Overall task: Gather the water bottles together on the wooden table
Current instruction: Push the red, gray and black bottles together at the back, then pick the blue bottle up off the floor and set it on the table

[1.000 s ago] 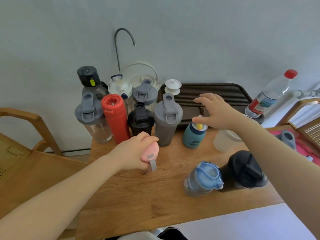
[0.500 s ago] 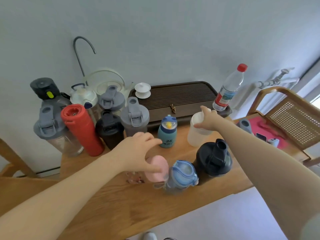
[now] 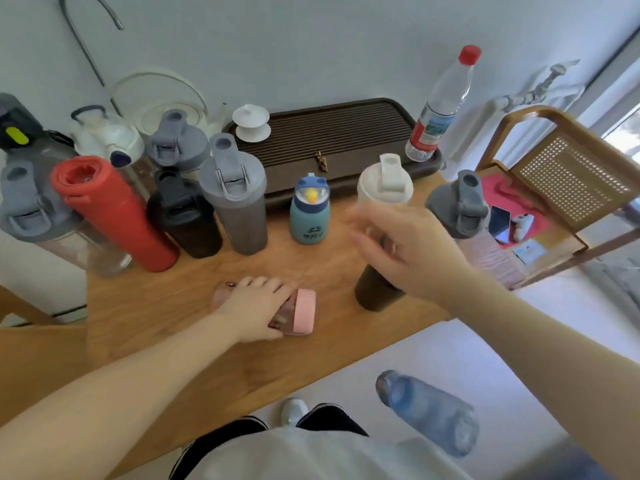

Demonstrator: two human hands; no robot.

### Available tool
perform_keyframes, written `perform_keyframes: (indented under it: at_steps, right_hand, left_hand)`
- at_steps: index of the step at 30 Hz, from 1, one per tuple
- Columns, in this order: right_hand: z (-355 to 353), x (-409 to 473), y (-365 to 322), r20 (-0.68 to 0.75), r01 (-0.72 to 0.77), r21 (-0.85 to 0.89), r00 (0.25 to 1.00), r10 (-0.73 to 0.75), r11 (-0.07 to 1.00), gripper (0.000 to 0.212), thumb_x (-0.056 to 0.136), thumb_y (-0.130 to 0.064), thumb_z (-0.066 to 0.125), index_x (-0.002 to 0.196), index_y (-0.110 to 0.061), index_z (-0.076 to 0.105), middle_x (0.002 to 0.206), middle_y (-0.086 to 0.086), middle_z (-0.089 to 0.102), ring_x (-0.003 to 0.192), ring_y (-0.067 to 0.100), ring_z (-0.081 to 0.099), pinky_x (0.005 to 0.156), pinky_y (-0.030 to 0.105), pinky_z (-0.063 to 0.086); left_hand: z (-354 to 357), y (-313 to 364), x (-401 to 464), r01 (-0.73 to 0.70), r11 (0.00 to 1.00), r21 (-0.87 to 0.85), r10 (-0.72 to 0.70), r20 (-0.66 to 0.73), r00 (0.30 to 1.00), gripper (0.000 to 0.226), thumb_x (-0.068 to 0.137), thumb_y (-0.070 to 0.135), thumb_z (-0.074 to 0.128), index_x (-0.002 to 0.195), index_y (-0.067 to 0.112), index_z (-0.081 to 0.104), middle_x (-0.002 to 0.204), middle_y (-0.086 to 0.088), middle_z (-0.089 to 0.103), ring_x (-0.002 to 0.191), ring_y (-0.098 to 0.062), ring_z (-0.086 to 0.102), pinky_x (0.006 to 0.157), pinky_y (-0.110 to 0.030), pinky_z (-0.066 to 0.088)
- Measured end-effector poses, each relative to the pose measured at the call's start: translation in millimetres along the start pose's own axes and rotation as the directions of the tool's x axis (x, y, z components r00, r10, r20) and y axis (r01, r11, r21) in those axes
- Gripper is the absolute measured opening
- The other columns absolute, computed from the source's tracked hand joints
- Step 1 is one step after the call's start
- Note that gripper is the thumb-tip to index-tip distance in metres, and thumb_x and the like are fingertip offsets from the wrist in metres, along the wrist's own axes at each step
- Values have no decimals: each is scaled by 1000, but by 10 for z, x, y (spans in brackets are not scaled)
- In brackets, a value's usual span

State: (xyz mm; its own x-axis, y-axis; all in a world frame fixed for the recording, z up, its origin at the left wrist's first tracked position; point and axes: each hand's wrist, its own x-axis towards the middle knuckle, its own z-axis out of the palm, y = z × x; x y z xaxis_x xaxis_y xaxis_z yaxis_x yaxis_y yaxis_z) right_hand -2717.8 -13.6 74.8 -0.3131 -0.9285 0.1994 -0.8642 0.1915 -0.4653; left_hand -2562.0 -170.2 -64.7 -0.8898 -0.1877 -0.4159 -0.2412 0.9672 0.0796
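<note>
1. The small pink-capped bottle (image 3: 294, 315) is lying on its side near the front of the wooden counter (image 3: 166, 306), well apart from the standing cluster at the back left; the left hand (image 3: 254, 311) is being laid over it, with the fingers (image 3: 273, 285) curled around its clear body in a loose wrap
2. That grip is best being tightened around the body, not the cap, before the bottle is being stood up and slid toward the tall red cylindrical bottle (image 3: 110, 209) and the grey-lidded smoky shaker (image 3: 235, 199)
3. The right hand (image 3: 412, 251) is being held blurred above the dark brown shaker (image 3: 377, 289), its fingers (image 3: 363, 242) spread and gripping nothing; whether the shaker is being touched cannot be told
4. A translucent blue bottle (image 3: 429, 410) is being seen beyond the counter's front edge, over the pale floor, apparently falling or already off; it is judged the most pressing thing to be recovered
5. The small teal bottle with a duck lid (image 3: 310, 213) and the white-lidded frosted shaker (image 3: 384, 181) are standing apart from the group beside the dark slatted tray (image 3: 346, 133), and are waiting to be gathered
6. Motions are better being slowed, since upright bottles nearby are being risked
</note>
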Motion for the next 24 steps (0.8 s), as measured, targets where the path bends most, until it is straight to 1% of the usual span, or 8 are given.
perform_keyframes:
  at_steps: [2, 5, 7, 10, 12, 15, 18, 24]
  right_hand:
    - [78, -432, -60, -52, -45, 14, 998, 45, 999, 27, 88, -30, 46, 94, -13, 66, 68, -4, 64, 57, 9, 56, 54, 30, 53]
    - [274, -570, 50, 11, -301, -22, 954, 301, 953, 19, 89, -26, 52, 95, -16, 66, 79, 0, 69, 70, 16, 62, 64, 40, 54]
    - [385, -514, 46, -34, -314, -118, 949, 313, 942, 19, 90, -26, 50, 97, -17, 65, 82, -1, 68, 74, 17, 61, 66, 41, 54]
    - [490, -442, -16, -57, -310, -130, 950, 305, 942, 21, 91, -27, 48, 99, -15, 63, 85, 0, 68, 75, 19, 61, 66, 41, 54]
    - [508, -413, -44, -65, -350, -127, 937, 344, 928, 22, 91, -27, 47, 99, -15, 63, 86, 2, 68, 75, 20, 61, 67, 42, 55]
    - [525, -404, -97, -49, -391, -133, 920, 388, 911, 22, 92, -25, 47, 100, -13, 63, 87, 4, 69, 76, 21, 61, 69, 44, 55]
    - [539, -404, -190, -36, -424, -139, 905, 423, 895, 23, 92, -24, 47, 105, -13, 63, 93, 4, 69, 82, 21, 62, 74, 44, 55]
    - [621, -482, -378, -68, -525, -126, 851, 521, 841, 23, 92, -23, 48, 102, -8, 63, 94, 9, 69, 85, 24, 63, 78, 44, 55]
  left_hand:
    - [1, 12, 33, 2, 1000, -6, -2, -8, 1000, 91, 74, 51, 63, 144, 24, 12, 145, -1, 34, 131, -23, 35, 109, -39, 26]
    - [-31, 0, 66, 18, 999, -46, -19, -26, 999, 91, 72, 52, 64, 144, 25, 14, 141, -1, 40, 127, -23, 39, 105, -39, 31]
    - [-67, -34, 42, 32, 994, -108, -37, -41, 998, 92, 70, 51, 66, 143, 25, 16, 140, -1, 41, 127, -24, 40, 104, -40, 34]
    - [-135, -68, -45, 18, 965, -262, -53, -128, 990, 91, 64, 46, 72, 139, 25, 25, 135, 0, 45, 123, -23, 43, 101, -41, 39]
    - [-207, -74, -133, -32, 893, -449, -86, -241, 967, 87, 60, 41, 78, 132, 24, 33, 129, 1, 49, 117, -20, 47, 96, -41, 45]
    - [-312, -71, -332, -159, 687, -709, -167, -367, 915, 81, 61, 27, 83, 127, 24, 36, 125, 3, 47, 113, -15, 44, 92, -36, 46]
    - [-283, -121, -520, -196, 534, -823, -227, -362, 904, 82, 63, 17, 81, 128, 27, 32, 122, 8, 44, 115, -14, 42, 91, -35, 44]
    - [-55, -294, -714, -97, 542, -834, -239, -264, 934, 87, 62, 16, 82, 130, 23, 28, 130, -3, 46, 114, -18, 44, 84, -32, 40]
